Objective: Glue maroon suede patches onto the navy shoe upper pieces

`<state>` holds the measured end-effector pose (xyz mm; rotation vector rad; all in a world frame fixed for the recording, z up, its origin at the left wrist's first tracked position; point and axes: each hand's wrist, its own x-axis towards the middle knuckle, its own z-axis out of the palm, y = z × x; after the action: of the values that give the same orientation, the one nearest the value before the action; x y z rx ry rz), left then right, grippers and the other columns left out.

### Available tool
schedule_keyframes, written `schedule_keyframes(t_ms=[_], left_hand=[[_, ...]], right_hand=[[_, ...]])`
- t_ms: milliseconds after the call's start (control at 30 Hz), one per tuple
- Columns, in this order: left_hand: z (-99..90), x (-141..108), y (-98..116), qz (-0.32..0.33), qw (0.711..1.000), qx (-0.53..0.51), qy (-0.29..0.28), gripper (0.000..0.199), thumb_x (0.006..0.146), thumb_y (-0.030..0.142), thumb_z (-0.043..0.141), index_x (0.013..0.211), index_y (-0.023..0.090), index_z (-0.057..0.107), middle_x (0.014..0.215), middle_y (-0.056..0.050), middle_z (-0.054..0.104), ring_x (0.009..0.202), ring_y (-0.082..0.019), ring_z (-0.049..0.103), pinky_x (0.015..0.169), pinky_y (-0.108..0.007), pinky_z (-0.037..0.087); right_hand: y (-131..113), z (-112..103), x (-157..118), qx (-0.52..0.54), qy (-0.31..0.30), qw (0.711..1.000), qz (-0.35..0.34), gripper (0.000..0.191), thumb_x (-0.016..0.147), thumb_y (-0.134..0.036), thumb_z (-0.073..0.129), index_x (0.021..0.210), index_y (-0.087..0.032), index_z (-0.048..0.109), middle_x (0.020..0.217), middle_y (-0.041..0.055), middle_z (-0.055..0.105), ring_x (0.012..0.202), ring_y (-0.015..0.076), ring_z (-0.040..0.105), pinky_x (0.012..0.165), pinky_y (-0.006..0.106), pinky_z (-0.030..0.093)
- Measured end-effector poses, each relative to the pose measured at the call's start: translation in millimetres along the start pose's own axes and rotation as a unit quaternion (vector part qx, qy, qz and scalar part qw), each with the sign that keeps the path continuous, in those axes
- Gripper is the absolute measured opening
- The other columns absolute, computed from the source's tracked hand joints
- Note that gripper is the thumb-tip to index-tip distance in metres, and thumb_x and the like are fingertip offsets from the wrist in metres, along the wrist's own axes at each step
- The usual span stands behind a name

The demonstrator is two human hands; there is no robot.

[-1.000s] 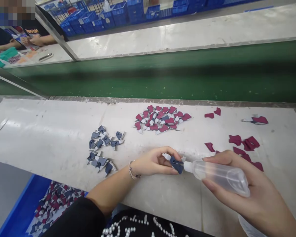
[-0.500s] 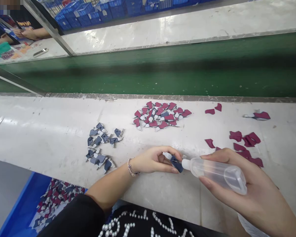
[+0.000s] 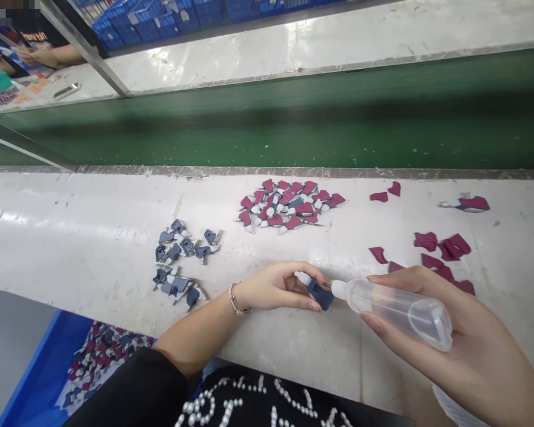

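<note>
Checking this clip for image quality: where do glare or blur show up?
In the head view, glare streaks the white bench at left and the green belt looks smeared, while the left hand, blue piece, right hand and plastic bottle look fairly sharp.

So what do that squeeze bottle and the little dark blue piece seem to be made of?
The squeeze bottle looks like thin, clear, soft plastic: its wall is see-through and catches glossy highlights. Its white nozzle looks like opaque plastic. The dark blue piece has a matte surface with no shine, so probably fabric or synthetic leather, though it's too small to tell which.
</note>
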<state>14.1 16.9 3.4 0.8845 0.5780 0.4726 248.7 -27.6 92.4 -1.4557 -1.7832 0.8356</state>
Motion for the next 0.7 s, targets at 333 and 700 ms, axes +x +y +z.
schedule_keyframes(t_ms=[333, 700], left_hand=[[-1.9, 1.1, -1.3, 0.014, 0.999, 0.029, -0.012, 0.037, 0.077, 0.024, 0.087, 0.108, 0.016, 0.068, 0.107, -0.008, 0.070, 0.093, -0.015, 0.071, 0.089, -0.031, 0.061], [-5.2, 2.8, -1.7, 0.013, 1.000, 0.019, -0.009, 0.039, 0.074, 0.027, 0.090, 0.106, 0.016, 0.071, 0.113, -0.010, 0.070, 0.095, -0.016, 0.071, 0.088, -0.031, 0.061]], right_hand=[[-11.4, 4.9, -2.7, 0.037, -0.034, 0.994, 0.098, 0.029, 0.085, -0.060, 0.070, 0.088, -0.031, 0.069, 0.078, -0.0021, 0.074, 0.066, 0.0212, 0.068, 0.051, 0.032, 0.044], [-0.1, -1.5, 0.0, 0.030, -0.077, 0.996, 0.038, 0.023, 0.085, -0.052, 0.072, 0.092, -0.030, 0.070, 0.076, -0.0028, 0.072, 0.063, 0.0187, 0.067, 0.049, 0.029, 0.045]])
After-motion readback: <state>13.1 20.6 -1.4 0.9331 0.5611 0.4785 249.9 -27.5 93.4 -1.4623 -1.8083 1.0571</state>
